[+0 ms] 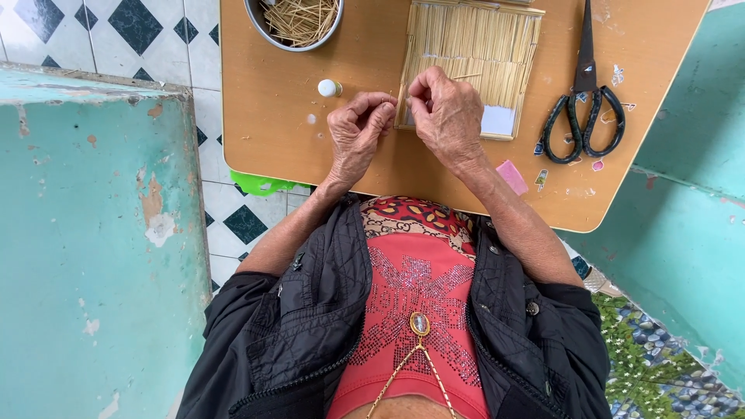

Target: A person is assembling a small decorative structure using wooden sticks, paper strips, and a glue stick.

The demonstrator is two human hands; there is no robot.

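Hands meet at the near edge of a flat rectangular panel of pale wooden sticks (473, 54) laid side by side on a white backing. The left hand (358, 132) is pinched together, thumb and forefinger closed at the panel's lower left corner; whether a stick lies between the tips cannot be told. The right hand (446, 112) is curled beside it, fingertips closed on a single thin pale stick (466, 76) that lies across the panel's rows. The two hands sit just apart, knuckles almost touching.

The panel lies on a light brown wooden bench (272, 93), with a bare patch of white backing showing at its lower right corner. To the panel's left, near the far edge of the bench, stands a round metal bowl (260, 23) heaped with loose sticks, and a small white bottle cap (329, 88) rests between the bowl and the left hand. To the panel's right lie large black-handled scissors (583, 116), blades pointing away from the person, amid scattered paper scraps. A small pink rectangle (512, 177) sits near the bench's front edge by the right wrist.

A black-and-white diamond-tiled floor (140, 31) shows beyond the bench, beside a worn turquoise wall (93, 256).
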